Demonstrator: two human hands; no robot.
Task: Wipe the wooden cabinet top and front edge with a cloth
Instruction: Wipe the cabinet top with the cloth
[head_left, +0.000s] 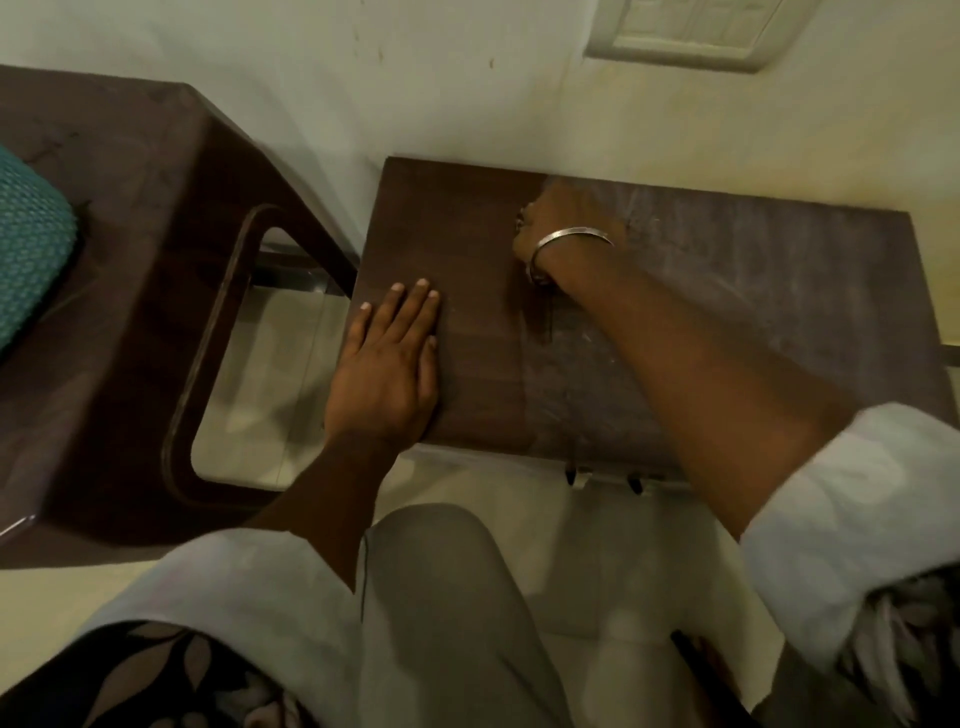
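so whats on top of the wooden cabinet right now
The left hand lies flat at its near-left corner; the right hand presses further back. Any cloth beneath it is hidden.

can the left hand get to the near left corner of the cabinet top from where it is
Probably yes. The left hand lies flat on the cabinet top, right beside that corner, and nothing sits between them. The right hand is farther back.
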